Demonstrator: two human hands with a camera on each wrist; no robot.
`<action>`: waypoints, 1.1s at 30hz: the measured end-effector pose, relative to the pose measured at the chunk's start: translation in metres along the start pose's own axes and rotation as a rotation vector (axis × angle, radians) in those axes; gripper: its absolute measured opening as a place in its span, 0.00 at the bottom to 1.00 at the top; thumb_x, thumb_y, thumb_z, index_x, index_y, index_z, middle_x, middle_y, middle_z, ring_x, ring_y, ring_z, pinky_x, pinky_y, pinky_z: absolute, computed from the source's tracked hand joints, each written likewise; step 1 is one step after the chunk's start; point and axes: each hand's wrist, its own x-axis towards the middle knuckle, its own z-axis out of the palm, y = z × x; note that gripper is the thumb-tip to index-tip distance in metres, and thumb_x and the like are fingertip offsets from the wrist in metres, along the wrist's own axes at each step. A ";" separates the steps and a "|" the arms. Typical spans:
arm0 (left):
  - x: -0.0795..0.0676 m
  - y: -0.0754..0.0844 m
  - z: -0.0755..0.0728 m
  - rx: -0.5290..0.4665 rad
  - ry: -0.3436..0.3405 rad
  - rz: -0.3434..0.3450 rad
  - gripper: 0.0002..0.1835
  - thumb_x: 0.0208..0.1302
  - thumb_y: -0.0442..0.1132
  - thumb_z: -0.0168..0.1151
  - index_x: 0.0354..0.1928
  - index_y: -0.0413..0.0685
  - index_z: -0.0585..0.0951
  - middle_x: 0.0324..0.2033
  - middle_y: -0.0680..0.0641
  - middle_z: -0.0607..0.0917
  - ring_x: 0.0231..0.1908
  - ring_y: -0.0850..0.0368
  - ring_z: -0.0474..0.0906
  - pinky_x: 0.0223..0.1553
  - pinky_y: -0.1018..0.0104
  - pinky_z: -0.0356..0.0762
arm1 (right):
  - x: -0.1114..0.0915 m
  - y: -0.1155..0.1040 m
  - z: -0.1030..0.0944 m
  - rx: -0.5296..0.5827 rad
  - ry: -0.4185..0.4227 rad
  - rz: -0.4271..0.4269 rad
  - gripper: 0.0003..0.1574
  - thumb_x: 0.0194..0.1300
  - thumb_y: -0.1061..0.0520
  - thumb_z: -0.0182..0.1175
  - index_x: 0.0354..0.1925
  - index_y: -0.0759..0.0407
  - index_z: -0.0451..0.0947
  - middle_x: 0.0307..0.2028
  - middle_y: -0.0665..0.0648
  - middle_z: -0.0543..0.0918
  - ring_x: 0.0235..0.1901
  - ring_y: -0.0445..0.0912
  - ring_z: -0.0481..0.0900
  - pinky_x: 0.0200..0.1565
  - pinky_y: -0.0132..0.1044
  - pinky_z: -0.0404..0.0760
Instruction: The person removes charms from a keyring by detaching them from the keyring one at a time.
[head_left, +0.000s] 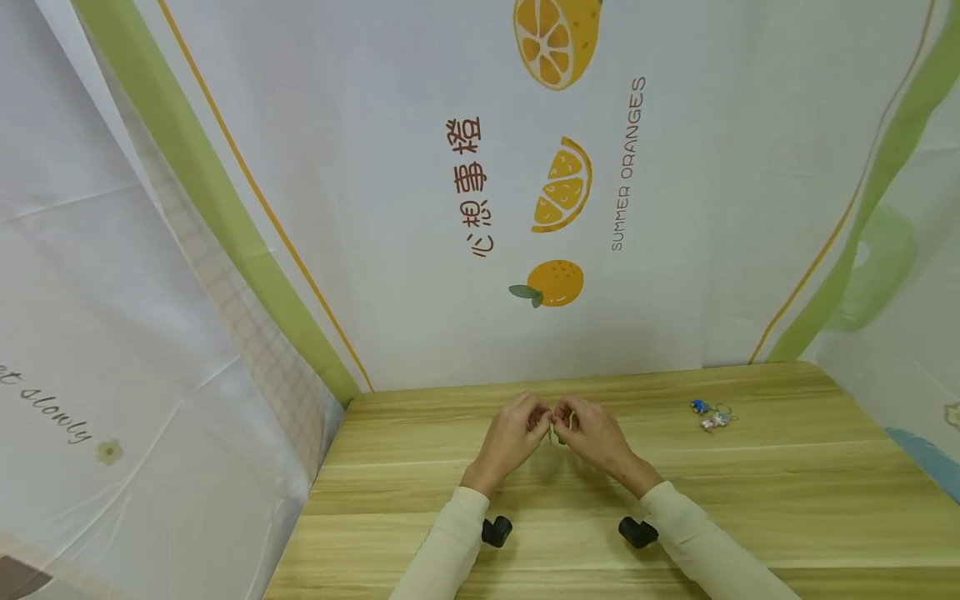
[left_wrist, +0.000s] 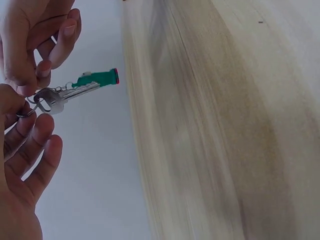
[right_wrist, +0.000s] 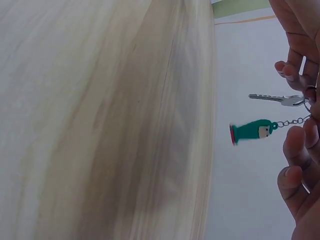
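Observation:
Both hands meet fingertip to fingertip above the table. The left hand (head_left: 516, 433) pinches a metal split ring (left_wrist: 29, 111) in thumb and fingers. Opposite it, the right hand (head_left: 596, 437) pinches at the same ring, where the small chain (right_wrist: 292, 122) joins. From the ring hang a silver key (left_wrist: 56, 100) and a green figure charm (right_wrist: 252, 130) with a pale face and a red base. Key and charm dangle side by side, clear of the wooden table (head_left: 420, 467). Fingertips hide part of the ring.
Toward the back right of the table lie a blue figure charm (head_left: 699, 407) and a small cluster of pale and pink charms (head_left: 716, 419) with rings. A white curtain (head_left: 405, 317) with orange prints hangs behind the table. Black wrist cameras (head_left: 637, 532) sit under the sleeves.

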 end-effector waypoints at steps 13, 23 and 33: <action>0.000 0.001 0.002 0.067 0.011 0.042 0.04 0.71 0.39 0.57 0.38 0.51 0.80 0.32 0.56 0.80 0.27 0.69 0.72 0.27 0.82 0.70 | 0.000 0.004 0.002 -0.011 0.015 -0.032 0.05 0.64 0.58 0.62 0.33 0.48 0.76 0.26 0.41 0.75 0.19 0.30 0.65 0.21 0.26 0.67; 0.000 0.000 0.003 0.108 0.050 0.037 0.03 0.70 0.39 0.59 0.38 0.52 0.80 0.30 0.57 0.79 0.24 0.70 0.72 0.23 0.83 0.67 | 0.000 0.004 0.001 0.002 0.016 -0.078 0.03 0.66 0.56 0.59 0.33 0.49 0.76 0.27 0.42 0.77 0.20 0.30 0.66 0.22 0.25 0.68; 0.000 -0.002 0.003 0.100 0.039 0.020 0.03 0.71 0.40 0.58 0.39 0.52 0.80 0.31 0.57 0.80 0.26 0.70 0.72 0.25 0.82 0.68 | -0.001 0.002 0.000 0.011 0.009 -0.048 0.04 0.67 0.56 0.61 0.34 0.47 0.76 0.27 0.41 0.77 0.20 0.31 0.67 0.22 0.26 0.69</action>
